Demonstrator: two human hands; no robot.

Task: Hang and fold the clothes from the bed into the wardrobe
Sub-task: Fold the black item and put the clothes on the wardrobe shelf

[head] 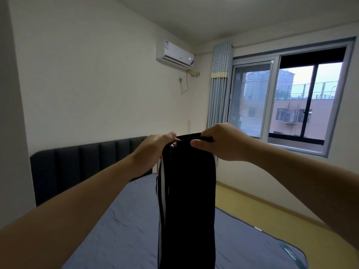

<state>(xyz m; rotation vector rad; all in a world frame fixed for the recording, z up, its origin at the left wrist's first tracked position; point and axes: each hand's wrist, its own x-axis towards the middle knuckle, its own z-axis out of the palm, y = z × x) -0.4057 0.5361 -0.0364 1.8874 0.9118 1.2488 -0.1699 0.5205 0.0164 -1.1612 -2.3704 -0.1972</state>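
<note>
ME: Forearms first, since they fill the bottom corners. Both reach out over the bed point(116, 230), and between them hangs the black garment point(188, 191), held up in the air above the mattress, away from the headboard point(87, 164) end.

FRIEND: Which hand has hold of it?

ME: My right hand point(219, 142) grips the top edge, thumb across the front and fingers curled over the back. My left hand point(155, 148) meets the other end of that edge, but its fingertips are blurred and partly behind the cloth, so I cannot tell whether it pinches or only touches.

FRIEND: What makes this step go well?

ME: I reckon it's trousers doubled lengthwise, with a pale stripe down the left edge. I'd get a sure pinch on both ends, keep the top edge level and taut, and let the weight pull the length straight — then the layers line up before I fold it on the bed or take it to a hanger. If one end slips, the layers could skew.

FRIEND: Anything you can't see?

ME: Plenty. Its lower end runs off the bottom of the view, so I can't say whether it brushes the bed. No wardrobe or hanger shows — only wall, curtain point(219, 84) and window point(291, 98).
</note>
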